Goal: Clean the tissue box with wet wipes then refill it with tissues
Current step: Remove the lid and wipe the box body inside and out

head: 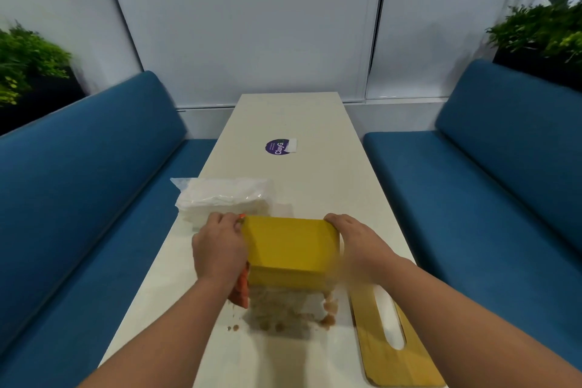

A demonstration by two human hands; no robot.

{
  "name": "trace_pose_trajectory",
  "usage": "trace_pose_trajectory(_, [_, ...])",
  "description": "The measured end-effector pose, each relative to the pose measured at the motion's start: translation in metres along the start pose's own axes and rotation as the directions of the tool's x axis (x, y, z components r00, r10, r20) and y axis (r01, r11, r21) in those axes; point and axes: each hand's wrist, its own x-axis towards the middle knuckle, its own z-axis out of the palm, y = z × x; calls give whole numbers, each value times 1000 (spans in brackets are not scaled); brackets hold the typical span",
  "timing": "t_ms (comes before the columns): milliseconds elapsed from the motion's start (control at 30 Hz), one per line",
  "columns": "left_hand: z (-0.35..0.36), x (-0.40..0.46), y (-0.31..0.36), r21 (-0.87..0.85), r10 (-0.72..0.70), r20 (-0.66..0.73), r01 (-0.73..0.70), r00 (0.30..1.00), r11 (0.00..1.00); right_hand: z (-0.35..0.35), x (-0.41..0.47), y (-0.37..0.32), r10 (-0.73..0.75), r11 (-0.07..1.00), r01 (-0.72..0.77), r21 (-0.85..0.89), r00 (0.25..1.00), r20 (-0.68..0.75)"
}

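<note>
The yellow box (291, 249) is gripped at both ends by the left hand (219, 249) and right hand (352, 241), held above the table (302, 123) near its front edge. An orange item under the left palm is mostly hidden. The tissues (220, 198) lie by the left edge; the lid (390, 353), partly cut off, lies at the right.

Round purple sticker (277, 147) on the white table (315, 123) read "ClayG…", remainder covered; smaller print above it illegible.
</note>
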Motion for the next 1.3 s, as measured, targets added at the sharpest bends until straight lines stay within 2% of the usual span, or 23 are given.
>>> trace_pose_trajectory(133, [-5, 8, -15, -40, -92, 40, 94, 995, 995, -4, 3, -1, -9, 1000, 9, -8, 1000, 8])
trace_pose_trajectory(267, [-9, 8, -17, -73, -64, 33, 66, 997, 995, -5, 6, -2, -15, 1000, 15, -13, 1000, 14])
trace_pose_trajectory(367, [-5, 9, -2, -60, 76, 62, -72, 995, 996, -4, 8, -3, -6, 1000, 6, -6, 1000, 12])
trace_pose_trajectory(433, [4, 6, 13, -9, 212, 130, -213, 969, 977, -3, 9, -4, -2, 1000, 2, -5, 1000, 13])
trace_pose_trajectory(533, [16, -1, 39, -30, 348, 203, -350, 915, 936, -1, 8, -6, -1, 1000, 1, 1, 1000, 14])
trace_pose_trajectory(600, [24, -7, 57, -54, 457, 231, -457, 859, 888, 0, 9, -8, -6, 1000, 6, -1, 1000, 4])
trace_pose_trajectory(667, [32, -13, 71, -82, 579, 266, -580, 771, 811, 0, 10, -8, -1, 1000, 1, 8, 1000, -9])
trace_pose_trajectory(833, [33, -15, 67, -168, 807, 342, -814, 481, 557, -5, 11, -5, 26, 1000, -26, 10, 1000, 11])
trace_pose_trajectory(900, [21, -15, 55, -204, 803, 404, -813, 437, 545, -5, 10, -6, 21, 1000, -21, -9, 1000, 17])
trace_pose_trajectory(1000, [-9, -8, 32, -251, 729, 533, -742, 430, 621, -6, 8, -6, 4, 1000, -3, -28, 999, 40])
trace_pose_trajectory(1033, [-18, -4, 24, -260, 693, 573, -706, 437, 659, -7, 7, -6, 4, 999, -3, -33, 999, 49])
trace_pose_trajectory(1067, [-27, 1, 17, -269, 647, 599, -642, 473, 718, -8, 7, -4, 7, 999, -5, -41, 998, 58])
trace_pose_trajectory(1100, [-32, 6, 9, -278, 585, 593, -541, 554, 794, -10, 7, -3, 9, 998, -6, -54, 998, 66])
trace_pose_trajectory(1133, [-36, 9, 1, -291, 492, 546, -397, 678, 870, -11, 7, -2, 9, 997, -3, -75, 997, 78])
trace_pose_trajectory(1167, [-38, 13, -7, -301, 362, 460, -240, 811, 923, -13, 8, -2, 4, 994, 5, -105, 996, 92])
trace_pose_trajectory(1200, [-38, 14, -14, -301, 214, 353, -106, 911, 948, -14, 9, -3, -3, 989, 19, -146, 994, 109])
trace_pose_trajectory(1233, [-36, 14, -20, -287, 84, 261, -6, 962, 958, -16, 11, -5, -13, 980, 37, -193, 992, 126])
trace_pose_trajectory(1300, [-31, 11, -26, -293, -59, 213, 122, 975, 948, -18, 17, -10, -28, 963, 67, -263, 988, 149])
